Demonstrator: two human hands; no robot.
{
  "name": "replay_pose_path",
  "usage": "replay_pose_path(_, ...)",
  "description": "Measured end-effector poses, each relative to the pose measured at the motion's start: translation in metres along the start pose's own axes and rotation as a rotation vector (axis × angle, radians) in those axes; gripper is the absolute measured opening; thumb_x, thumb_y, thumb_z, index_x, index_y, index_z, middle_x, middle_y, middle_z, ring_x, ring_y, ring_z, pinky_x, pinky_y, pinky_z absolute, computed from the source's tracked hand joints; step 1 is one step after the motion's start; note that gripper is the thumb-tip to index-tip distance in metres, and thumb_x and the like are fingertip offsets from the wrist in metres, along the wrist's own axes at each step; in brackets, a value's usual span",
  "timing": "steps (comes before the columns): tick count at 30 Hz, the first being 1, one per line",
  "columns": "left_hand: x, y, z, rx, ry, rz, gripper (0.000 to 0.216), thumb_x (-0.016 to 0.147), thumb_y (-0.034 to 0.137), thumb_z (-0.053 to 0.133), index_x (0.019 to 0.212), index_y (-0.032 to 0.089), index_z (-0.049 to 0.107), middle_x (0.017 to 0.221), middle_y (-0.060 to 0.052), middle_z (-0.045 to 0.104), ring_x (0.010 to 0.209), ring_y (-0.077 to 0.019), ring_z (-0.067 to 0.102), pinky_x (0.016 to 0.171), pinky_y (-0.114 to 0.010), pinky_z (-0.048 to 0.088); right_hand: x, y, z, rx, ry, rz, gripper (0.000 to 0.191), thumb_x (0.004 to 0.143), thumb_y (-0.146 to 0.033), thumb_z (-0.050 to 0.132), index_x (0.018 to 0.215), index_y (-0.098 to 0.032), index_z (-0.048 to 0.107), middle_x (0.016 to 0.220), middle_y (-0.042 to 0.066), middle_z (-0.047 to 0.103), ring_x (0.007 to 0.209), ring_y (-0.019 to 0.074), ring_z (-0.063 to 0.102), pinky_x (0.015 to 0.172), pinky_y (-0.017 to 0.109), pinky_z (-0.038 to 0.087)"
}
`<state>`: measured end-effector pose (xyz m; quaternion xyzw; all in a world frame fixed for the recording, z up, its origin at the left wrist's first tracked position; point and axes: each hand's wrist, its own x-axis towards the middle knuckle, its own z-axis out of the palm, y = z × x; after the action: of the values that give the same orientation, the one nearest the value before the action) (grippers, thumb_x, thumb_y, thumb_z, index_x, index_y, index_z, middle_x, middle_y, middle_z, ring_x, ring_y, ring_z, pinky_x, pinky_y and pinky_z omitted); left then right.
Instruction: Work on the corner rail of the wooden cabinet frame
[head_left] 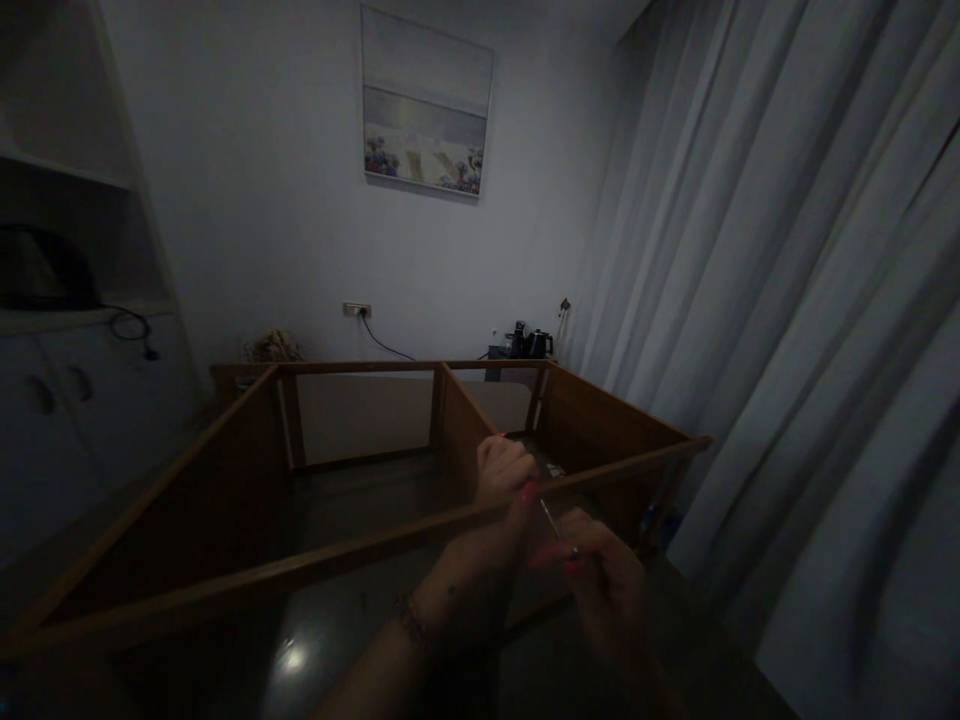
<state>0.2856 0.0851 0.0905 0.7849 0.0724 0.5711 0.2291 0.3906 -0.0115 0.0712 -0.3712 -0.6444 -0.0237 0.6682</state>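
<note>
A brown wooden frame [330,560] with side panels and a middle divider stretches across the floor before me. My left hand [504,485], a beaded bracelet at its wrist, is closed over the front rail near where the divider [471,405] meets it. Just to the right and nearer to me, my right hand [604,565] is closed with the fingers pinched on a thin metal shaft [550,517]. The shaft slants up and left towards the rail by my left hand. Its handle is hidden in the fingers, so the kind of tool is unclear.
Grey curtains [750,300] hang along the right side. Behind the frame stand a black kettle [538,344] and a wall socket [356,310] with a cord. A white cabinet [82,420] is at the left, bearing another kettle [49,265]. The room is dim.
</note>
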Motion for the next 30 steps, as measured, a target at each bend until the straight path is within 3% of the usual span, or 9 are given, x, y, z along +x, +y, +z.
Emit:
replay_pose_path(5, -0.002, 0.006, -0.005, 0.028, -0.022, -0.019, 0.053, 0.11, 0.053, 0.017, 0.091, 0.027, 0.06, 0.091, -0.006, 0.058, 0.1, -0.0289, 0.057, 0.112, -0.053, 0.042, 0.0, 0.003, -0.003, -0.078, 0.038, -0.07, 0.028, 0.105, -0.045, 0.063, 0.087, -0.028, 0.075, 0.066, -0.001, 0.066, 0.064, 0.018, 0.06, 0.057, 0.03, 0.045)
replay_pose_path(11, -0.003, 0.01, -0.003, 0.03, 0.012, -0.011, 0.057, 0.109, 0.057, 0.013, 0.094, 0.027, 0.06, 0.091, -0.007, 0.058, 0.1, -0.0299, 0.056, 0.11, -0.054, 0.042, -0.004, 0.004, -0.003, -0.052, 0.08, -0.043, 0.017, 0.106, -0.041, 0.062, 0.103, -0.029, 0.074, 0.075, -0.001, 0.067, 0.067, 0.0164, 0.06, 0.06, 0.028, 0.047)
replay_pose_path(16, -0.004, 0.018, -0.013, 0.034, -0.062, -0.002, 0.043, 0.108, 0.053, 0.027, 0.1, 0.028, 0.061, 0.101, -0.009, 0.061, 0.109, -0.0317, 0.055, 0.111, -0.055, 0.043, -0.006, 0.009, -0.001, 0.012, 0.101, -0.061, 0.01, 0.105, -0.037, 0.065, 0.109, -0.032, 0.073, 0.075, -0.003, 0.068, 0.065, 0.0153, 0.061, 0.059, 0.027, 0.047)
replay_pose_path(22, -0.002, 0.015, -0.006, 0.016, -0.012, -0.02, 0.047, 0.111, 0.049, 0.015, 0.09, 0.027, 0.051, 0.093, -0.007, 0.055, 0.102, -0.0293, 0.053, 0.115, -0.054, 0.039, -0.003, 0.008, -0.003, 0.017, 0.084, -0.083, 0.01, 0.105, -0.037, 0.066, 0.106, -0.031, 0.074, 0.074, -0.002, 0.073, 0.065, 0.0149, 0.066, 0.058, 0.026, 0.049)
replay_pose_path(30, -0.002, 0.012, -0.007, 0.009, -0.045, -0.027, 0.047, 0.111, 0.048, 0.016, 0.085, 0.026, 0.049, 0.091, -0.007, 0.055, 0.103, -0.0286, 0.051, 0.115, -0.053, 0.038, -0.003, 0.009, -0.005, 0.032, 0.102, -0.078, 0.01, 0.103, -0.038, 0.069, 0.101, -0.03, 0.074, 0.071, -0.003, 0.075, 0.061, 0.0138, 0.068, 0.057, 0.024, 0.051)
